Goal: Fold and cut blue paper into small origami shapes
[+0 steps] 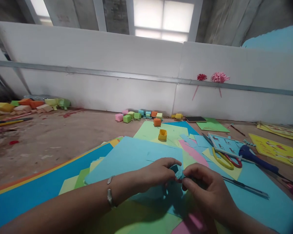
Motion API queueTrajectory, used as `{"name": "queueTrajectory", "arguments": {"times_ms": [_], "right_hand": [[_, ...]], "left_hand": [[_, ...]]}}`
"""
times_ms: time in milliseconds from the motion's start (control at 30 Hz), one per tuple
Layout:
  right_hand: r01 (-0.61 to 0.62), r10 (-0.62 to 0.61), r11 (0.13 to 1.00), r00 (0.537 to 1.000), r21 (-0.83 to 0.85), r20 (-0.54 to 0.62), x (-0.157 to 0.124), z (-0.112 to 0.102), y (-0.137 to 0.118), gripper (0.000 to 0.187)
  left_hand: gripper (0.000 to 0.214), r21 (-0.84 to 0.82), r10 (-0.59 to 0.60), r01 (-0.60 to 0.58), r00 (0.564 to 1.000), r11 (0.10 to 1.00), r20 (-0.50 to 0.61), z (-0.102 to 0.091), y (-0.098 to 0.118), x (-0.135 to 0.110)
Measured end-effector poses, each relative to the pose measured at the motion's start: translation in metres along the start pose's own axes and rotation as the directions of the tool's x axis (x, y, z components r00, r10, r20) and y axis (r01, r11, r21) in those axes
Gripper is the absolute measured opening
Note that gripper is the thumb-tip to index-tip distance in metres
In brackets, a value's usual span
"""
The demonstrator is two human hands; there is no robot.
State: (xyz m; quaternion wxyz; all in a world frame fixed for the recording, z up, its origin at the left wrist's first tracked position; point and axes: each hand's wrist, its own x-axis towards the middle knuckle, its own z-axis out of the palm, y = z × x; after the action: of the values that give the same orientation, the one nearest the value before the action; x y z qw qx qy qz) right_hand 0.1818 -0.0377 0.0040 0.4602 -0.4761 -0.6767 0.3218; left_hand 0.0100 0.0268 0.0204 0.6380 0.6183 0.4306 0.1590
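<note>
A small light blue folded paper piece [179,173], partly box-shaped, is held up between my two hands over the paper sheets. My left hand [156,174], with a silver bracelet on its wrist, pinches the piece from the left. On the other side, the thumb and fingers of my right hand [207,188] close on its edge. My fingers cover parts of the piece. Beneath them lies a light blue sheet [136,152]. Farther back, an open yellow paper box [162,135] stands on pale green paper, with an orange paper cube [157,122] behind it.
Right of my hands lie yellow-and-red-handled scissors [223,159], a dark blue glue gun [256,158], a slim metal tool [246,187] and a printed card [227,144]. Several small paper cubes [137,115] line the white wall panel [141,94]. Larger folded paper shapes [30,104] sit far left.
</note>
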Motion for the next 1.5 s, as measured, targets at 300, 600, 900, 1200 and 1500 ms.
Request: {"name": "queueTrajectory", "arguments": {"times_ms": [300, 600, 900, 1200, 1500], "right_hand": [[0.051, -0.057, 0.997, 0.991, -0.054, -0.120, 0.008, -0.013, -0.013, 0.011], [0.531, -0.661, 0.582, 0.750, -0.615, 0.022, 0.005, -0.014, -0.010, 0.015], [0.499, -0.663, 0.553, 0.749, -0.668, 0.011, 0.007, -0.008, 0.003, 0.012], [0.419, -0.622, 0.582, 0.782, -0.697, -0.049, 0.005, 0.002, 0.010, 0.022], [0.352, -0.539, 0.610, 0.841, -0.710, -0.045, 0.001, 0.008, 0.014, 0.020]], "left_hand": [[0.051, -0.160, 0.211, -0.164, 0.914, 0.974, 0.348, -0.022, -0.010, 0.009], [0.046, 0.186, 0.352, -0.352, 0.935, 0.917, 0.035, -0.004, -0.016, 0.008], [0.050, 0.353, 0.397, -0.321, 0.902, 0.879, -0.169, 0.012, -0.021, 0.002], [0.054, 0.305, 0.327, -0.242, 0.905, 0.921, -0.271, 0.023, -0.027, 0.000], [0.055, 0.311, 0.351, -0.264, 0.897, 0.913, -0.268, 0.020, -0.030, 0.000]]}}
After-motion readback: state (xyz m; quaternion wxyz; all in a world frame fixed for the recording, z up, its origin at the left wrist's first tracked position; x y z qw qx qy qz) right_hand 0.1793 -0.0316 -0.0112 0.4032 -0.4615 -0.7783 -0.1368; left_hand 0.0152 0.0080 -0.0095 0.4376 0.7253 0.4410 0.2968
